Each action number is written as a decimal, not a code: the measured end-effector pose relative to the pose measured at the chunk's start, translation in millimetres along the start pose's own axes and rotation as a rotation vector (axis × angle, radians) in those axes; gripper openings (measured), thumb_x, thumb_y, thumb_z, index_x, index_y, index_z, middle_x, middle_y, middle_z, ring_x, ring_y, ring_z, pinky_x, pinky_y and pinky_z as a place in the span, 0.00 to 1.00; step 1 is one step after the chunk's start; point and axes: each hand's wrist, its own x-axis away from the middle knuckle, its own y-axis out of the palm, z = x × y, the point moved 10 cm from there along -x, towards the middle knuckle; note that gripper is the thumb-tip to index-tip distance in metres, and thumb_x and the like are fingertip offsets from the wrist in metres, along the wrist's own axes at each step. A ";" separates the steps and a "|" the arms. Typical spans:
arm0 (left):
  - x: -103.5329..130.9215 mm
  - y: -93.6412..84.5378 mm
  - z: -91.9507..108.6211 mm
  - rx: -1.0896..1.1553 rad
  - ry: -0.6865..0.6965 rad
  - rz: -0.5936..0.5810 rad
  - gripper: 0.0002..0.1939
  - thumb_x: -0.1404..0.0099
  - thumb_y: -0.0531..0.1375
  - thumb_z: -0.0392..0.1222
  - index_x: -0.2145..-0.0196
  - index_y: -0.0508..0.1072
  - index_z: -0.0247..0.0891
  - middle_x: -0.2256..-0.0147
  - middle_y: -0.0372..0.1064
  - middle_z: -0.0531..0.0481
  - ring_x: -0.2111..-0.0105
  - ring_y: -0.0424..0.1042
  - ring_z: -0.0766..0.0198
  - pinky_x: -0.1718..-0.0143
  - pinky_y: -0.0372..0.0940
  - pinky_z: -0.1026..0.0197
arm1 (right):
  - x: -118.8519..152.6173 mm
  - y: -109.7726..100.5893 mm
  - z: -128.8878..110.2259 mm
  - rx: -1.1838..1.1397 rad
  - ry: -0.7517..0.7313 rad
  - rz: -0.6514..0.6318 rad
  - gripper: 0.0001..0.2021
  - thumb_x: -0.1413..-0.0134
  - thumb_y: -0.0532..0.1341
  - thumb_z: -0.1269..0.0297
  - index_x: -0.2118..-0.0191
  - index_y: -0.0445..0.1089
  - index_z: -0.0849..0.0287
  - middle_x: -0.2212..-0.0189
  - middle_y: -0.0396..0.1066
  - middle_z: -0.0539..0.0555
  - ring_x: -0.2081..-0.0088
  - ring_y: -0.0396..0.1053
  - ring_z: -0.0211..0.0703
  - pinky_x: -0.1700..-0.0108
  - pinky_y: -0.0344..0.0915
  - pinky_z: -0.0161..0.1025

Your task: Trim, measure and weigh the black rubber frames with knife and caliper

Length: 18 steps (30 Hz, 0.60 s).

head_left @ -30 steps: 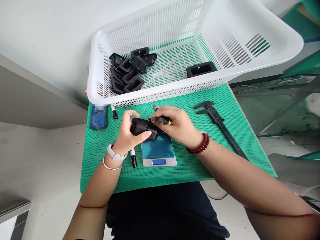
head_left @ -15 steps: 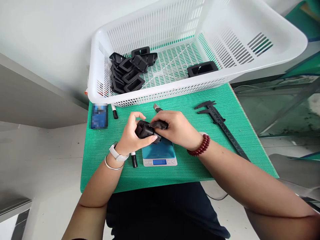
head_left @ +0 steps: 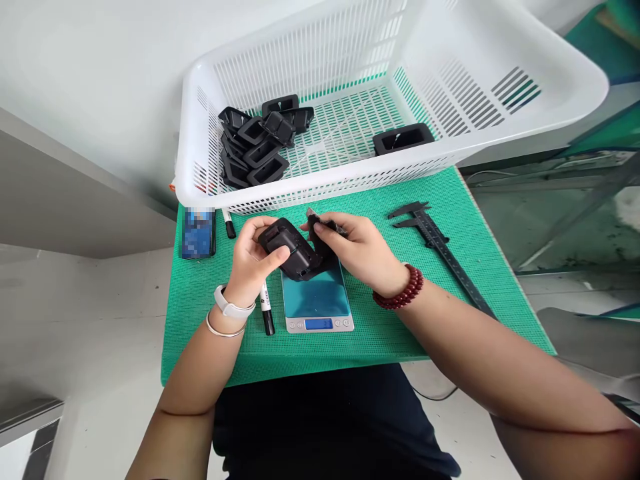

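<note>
My left hand (head_left: 250, 260) grips a black plastic housing (head_left: 289, 248), rounded and box-like, with the thumb across its upper face. The housing is tilted over the digital scale (head_left: 317, 297), whose plate is partly covered by it. My right hand (head_left: 357, 250) pinches a dark, ragged-edged piece (head_left: 323, 233) beside the housing's right end; whether the two are joined, I cannot tell. Just beyond those fingers a small grey-tipped item (head_left: 310, 212) shows, mostly hidden. A black-and-white marker (head_left: 267, 313) lies left of the scale.
Behind my hands stands a white slotted basket (head_left: 320, 183) with several black plastic frames (head_left: 260, 150) at its left and one frame (head_left: 404, 139) nearer the right. A black caliper (head_left: 440, 253) lies on the green mat (head_left: 400, 340). A blue box (head_left: 198, 233) and another marker (head_left: 229, 225) are left.
My left hand has turned the housing so more of it shows, and shifted slightly left. My right hand has moved up and away from it, with the ragged piece now raised.
</note>
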 end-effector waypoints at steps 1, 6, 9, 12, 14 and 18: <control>0.1 -0.4 0.9 0.000 0.008 -0.003 0.24 0.47 0.72 0.48 0.54 0.71 0.43 0.59 0.72 0.51 0.61 0.74 0.66 0.59 0.71 0.64 | -0.3 1.7 -1.1 -0.011 -0.012 -0.017 0.10 0.38 0.56 0.63 0.63 0.75 0.58 0.65 0.77 0.53 0.63 0.73 0.42 0.58 0.67 0.41; 0.6 0.6 6.4 -0.051 0.060 -0.013 0.23 0.44 0.70 0.49 0.51 0.73 0.45 0.57 0.73 0.49 0.58 0.74 0.65 0.56 0.71 0.63 | 1.4 4.9 -7.8 0.002 -0.104 -0.047 0.08 0.39 0.57 0.67 0.58 0.74 0.57 0.60 0.76 0.53 0.55 0.72 0.44 0.50 0.67 0.43; 0.5 1.2 9.5 -0.073 0.091 -0.009 0.23 0.44 0.70 0.47 0.51 0.74 0.45 0.57 0.74 0.50 0.58 0.74 0.65 0.56 0.71 0.63 | 2.6 7.2 -8.4 -0.001 -0.103 -0.076 0.10 0.40 0.58 0.67 0.54 0.73 0.57 0.57 0.76 0.54 0.54 0.73 0.44 0.50 0.67 0.42; 0.6 1.7 10.6 -0.116 0.101 -0.009 0.24 0.45 0.71 0.47 0.50 0.74 0.45 0.56 0.75 0.49 0.57 0.76 0.63 0.57 0.73 0.61 | 3.3 5.3 -10.4 0.065 -0.108 -0.052 0.09 0.42 0.60 0.69 0.56 0.73 0.58 0.59 0.78 0.54 0.58 0.74 0.43 0.54 0.67 0.41; 1.1 1.8 10.7 -0.151 0.102 -0.009 0.25 0.45 0.71 0.46 0.50 0.74 0.45 0.56 0.76 0.48 0.57 0.77 0.62 0.57 0.74 0.60 | 3.8 2.6 -11.4 0.168 -0.111 -0.013 0.06 0.44 0.61 0.68 0.61 0.75 0.59 0.66 0.78 0.53 0.65 0.73 0.42 0.60 0.67 0.39; 2.6 1.0 13.1 -0.188 0.126 0.007 0.26 0.46 0.71 0.45 0.49 0.74 0.44 0.55 0.77 0.47 0.56 0.77 0.60 0.57 0.74 0.59 | 6.1 4.6 -14.1 0.326 -0.146 -0.006 0.06 0.44 0.61 0.67 0.70 0.74 0.61 0.76 0.74 0.52 0.74 0.68 0.38 0.69 0.61 0.37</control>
